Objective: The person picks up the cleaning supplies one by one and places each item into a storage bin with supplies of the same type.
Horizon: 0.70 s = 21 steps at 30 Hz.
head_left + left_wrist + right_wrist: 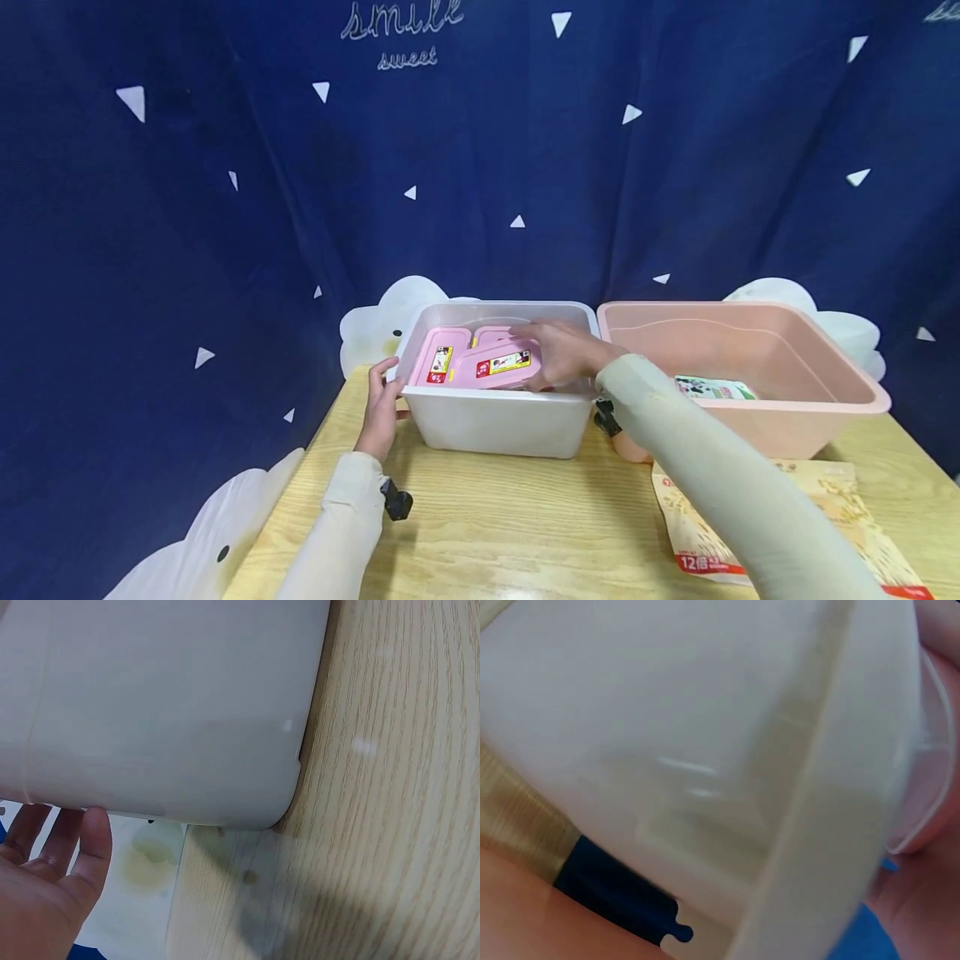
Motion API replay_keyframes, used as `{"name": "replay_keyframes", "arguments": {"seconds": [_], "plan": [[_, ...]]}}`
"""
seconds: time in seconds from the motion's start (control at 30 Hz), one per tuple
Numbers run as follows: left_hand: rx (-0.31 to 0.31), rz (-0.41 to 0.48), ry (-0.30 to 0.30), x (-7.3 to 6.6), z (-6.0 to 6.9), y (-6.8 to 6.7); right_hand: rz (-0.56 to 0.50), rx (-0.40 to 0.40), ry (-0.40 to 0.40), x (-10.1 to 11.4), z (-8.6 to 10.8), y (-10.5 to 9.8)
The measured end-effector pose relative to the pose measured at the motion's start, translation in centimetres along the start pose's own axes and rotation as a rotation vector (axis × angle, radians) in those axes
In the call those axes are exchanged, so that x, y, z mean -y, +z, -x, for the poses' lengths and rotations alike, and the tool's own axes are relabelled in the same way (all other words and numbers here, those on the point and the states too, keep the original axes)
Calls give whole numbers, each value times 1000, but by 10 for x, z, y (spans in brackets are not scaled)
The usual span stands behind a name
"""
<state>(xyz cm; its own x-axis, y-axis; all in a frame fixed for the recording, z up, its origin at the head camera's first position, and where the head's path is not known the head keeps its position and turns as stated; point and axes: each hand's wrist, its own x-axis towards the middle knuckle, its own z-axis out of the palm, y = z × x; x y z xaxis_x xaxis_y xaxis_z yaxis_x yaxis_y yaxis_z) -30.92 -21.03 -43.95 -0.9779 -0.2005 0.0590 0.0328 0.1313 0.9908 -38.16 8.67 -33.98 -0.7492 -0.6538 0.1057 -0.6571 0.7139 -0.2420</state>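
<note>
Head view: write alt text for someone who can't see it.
A person's right hand holds a pink case in a white bin alongside other pink cases, while the left hand touches the bin's left end. A peach bin with a packet inside stands to the right, before a navy curtain.

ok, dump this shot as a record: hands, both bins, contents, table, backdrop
left hand: touching white bin, left end
right hand: gripping a pink box
held box pose: angled, inside white bin
white bin also holds: other pink boxes, at least two
pink bin: right of white bin; green-and-white pack inside
table: wood-grain; printed bag partly behind right sleeve
backdrop: navy, white triangles
</note>
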Motion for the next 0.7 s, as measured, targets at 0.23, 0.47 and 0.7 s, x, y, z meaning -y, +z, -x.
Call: {"name": "replay_keyframes", "arguments": {"seconds": [0.23,0.47,0.7], "plan": [[-9,3,7,0,-2,0,6,51,13,-4,-2,-1],[-1,10,11,0,-3,0,39,89,38,-4,-1,-1],[2,9,9,0,-1,0,37,99,12,-8,1,5]]}}
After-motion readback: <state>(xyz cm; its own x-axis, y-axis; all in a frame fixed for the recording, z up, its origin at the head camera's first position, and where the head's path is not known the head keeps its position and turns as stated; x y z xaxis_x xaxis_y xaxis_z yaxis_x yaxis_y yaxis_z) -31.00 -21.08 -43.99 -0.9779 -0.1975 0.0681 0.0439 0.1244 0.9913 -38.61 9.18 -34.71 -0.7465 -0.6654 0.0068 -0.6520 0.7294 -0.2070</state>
